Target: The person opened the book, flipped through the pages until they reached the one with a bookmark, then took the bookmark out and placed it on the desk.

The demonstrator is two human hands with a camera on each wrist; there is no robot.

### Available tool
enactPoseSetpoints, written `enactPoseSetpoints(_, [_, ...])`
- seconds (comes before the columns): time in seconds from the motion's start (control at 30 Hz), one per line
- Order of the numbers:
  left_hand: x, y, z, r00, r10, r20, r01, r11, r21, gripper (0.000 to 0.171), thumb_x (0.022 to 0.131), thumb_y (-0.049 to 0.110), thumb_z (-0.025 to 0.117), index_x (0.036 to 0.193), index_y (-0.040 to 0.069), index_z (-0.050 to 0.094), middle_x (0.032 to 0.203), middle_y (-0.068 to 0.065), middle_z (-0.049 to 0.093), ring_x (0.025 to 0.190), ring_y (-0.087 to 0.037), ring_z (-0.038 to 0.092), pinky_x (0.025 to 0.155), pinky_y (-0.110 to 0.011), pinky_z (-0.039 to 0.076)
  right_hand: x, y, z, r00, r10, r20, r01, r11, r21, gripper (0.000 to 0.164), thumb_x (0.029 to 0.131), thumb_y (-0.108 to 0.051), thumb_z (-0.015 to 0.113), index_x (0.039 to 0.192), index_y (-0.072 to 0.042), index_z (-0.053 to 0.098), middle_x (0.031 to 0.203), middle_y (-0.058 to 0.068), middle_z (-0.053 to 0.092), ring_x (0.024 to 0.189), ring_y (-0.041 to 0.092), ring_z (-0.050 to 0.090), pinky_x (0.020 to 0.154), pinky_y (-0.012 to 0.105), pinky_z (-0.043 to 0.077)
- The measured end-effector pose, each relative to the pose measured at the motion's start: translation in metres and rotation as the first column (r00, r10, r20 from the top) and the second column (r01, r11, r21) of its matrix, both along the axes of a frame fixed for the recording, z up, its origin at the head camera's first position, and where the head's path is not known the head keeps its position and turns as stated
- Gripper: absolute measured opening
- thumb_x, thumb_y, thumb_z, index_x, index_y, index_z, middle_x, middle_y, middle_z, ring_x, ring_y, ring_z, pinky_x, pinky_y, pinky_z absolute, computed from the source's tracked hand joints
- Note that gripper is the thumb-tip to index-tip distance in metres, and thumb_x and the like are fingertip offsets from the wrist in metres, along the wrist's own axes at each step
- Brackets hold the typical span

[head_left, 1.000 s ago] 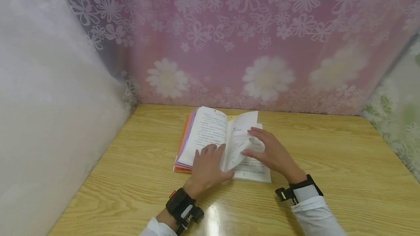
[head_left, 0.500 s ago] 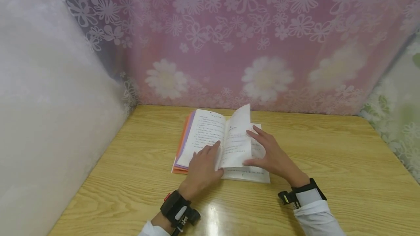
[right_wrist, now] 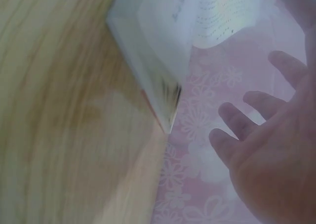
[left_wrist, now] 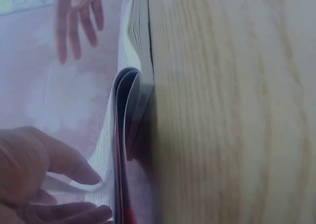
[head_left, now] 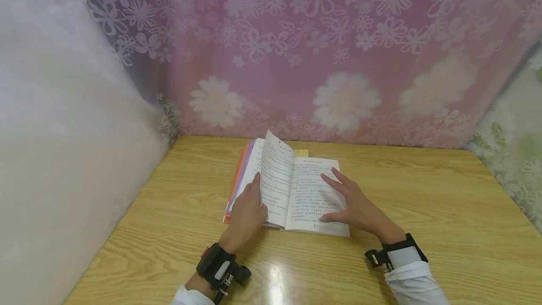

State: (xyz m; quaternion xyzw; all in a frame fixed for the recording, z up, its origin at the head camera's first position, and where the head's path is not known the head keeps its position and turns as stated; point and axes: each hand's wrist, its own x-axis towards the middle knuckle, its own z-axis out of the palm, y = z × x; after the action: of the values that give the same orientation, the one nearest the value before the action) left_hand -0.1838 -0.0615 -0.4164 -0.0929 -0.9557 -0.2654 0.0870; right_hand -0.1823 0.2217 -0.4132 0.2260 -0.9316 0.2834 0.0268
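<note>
Pinching a leaf (head_left: 277, 173) at its outer edge: left hand (head_left: 245, 206), grip narrow, thumb on the printed side, fingers behind. Leaf stands partly raised over the left half of the book (head_left: 305, 204), top corner tilted up and curling. Left wrist view confirms paper between thumb and fingers; pages bow near the spine.

Book lies open on the wood-grain surface (head_left: 432, 206), near the middle of the head view, spine running away from the person. Right page (head_left: 311, 180) lies almost flat, rows of small dark print, too small to read.

Right hand (head_left: 360, 208): grip wide, thumb and fingers spread, holds nothing. It hovers over the outer edge of the right page; right wrist view shows fingers apart from the paper.

Orange layer (head_left: 239, 168) and purple layer (head_left: 245, 168) poke out along the book's left side, orange outermost. Yellow piece (head_left: 302, 153) shows just past the right page's top edge.

Both wrists carry black straps (head_left: 209, 260) with small cameras (head_left: 242, 274); white sleeves (head_left: 417, 284) below. Pink floral curtain (head_left: 292, 93) behind the surface, whitish sheet (head_left: 76, 131) at left.
</note>
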Motion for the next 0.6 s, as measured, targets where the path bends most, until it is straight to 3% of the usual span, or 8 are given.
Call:
enactPoseSetpoints(0.07, [-0.001,-0.004,-0.002,0.999,0.035,0.007,-0.035,0.999,0.013,0.081,0.069,0.003,0.053,0.142,0.0,0.017,0.106,-0.017,0.058,0.067,-0.021,0.047,0.054,-0.03,0.039,0.0,0.003,-0.002,1.0,0.005,0.003,-0.005,1.0,0.014,0.1,0.061,-0.067,0.065,0.144,-0.027,0.024,0.151,0.018,0.012,0.131,0.042,0.017,0.097,0.064,0.023])
enactPoseSetpoints(0.17, [-0.004,-0.008,-0.005,0.998,0.06,0.007,-0.06,0.997,0.038,0.087,0.065,-0.001,0.053,0.141,-0.003,0.011,0.116,-0.022,0.054,0.075,-0.023,0.051,0.059,-0.032,0.042,0.0,0.007,-0.004,1.0,0.01,0.007,-0.011,0.999,0.033,0.101,0.061,-0.066,0.065,0.144,-0.024,0.024,0.15,0.021,0.01,0.131,0.044,0.015,0.096,0.066,0.021])
enactPoseSetpoints(0.23, [-0.005,-0.011,-0.008,0.998,0.058,-0.006,-0.058,0.998,0.038,0.086,0.064,-0.003,0.053,0.14,-0.006,0.012,0.124,-0.025,0.048,0.089,-0.027,0.053,0.07,-0.036,0.046,0.0,0.01,-0.005,1.0,0.02,0.007,-0.02,0.999,0.035,0.101,0.061,-0.065,0.066,0.143,-0.022,0.025,0.15,0.023,0.009,0.131,0.045,0.015,0.095,0.067,0.02])
enactPoseSetpoints(0.33, [-0.005,-0.014,-0.01,0.999,0.037,-0.013,-0.037,0.999,0.015,0.08,0.066,-0.003,0.052,0.138,-0.008,0.017,0.133,-0.028,0.039,0.109,-0.033,0.048,0.089,-0.043,0.043,0.0,0.014,-0.006,0.999,0.025,0.025,-0.027,0.998,0.05,0.102,0.061,-0.065,0.067,0.143,-0.02,0.026,0.149,0.024,0.008,0.131,0.046,0.014,0.095,0.067,0.02])
enactPoseSetpoints(0.6, [-0.006,-0.018,-0.011,0.998,0.043,0.038,-0.041,0.998,-0.056,0.073,0.069,-0.003,0.05,0.136,-0.01,0.022,0.134,-0.03,0.036,0.11,-0.039,0.047,0.092,-0.047,0.04,0.003,0.019,-0.01,0.99,0.0,0.144,-0.013,0.996,0.094,0.103,0.06,-0.064,0.067,0.143,-0.02,0.026,0.15,0.023,0.007,0.132,0.044,0.012,0.098,0.066,0.019])
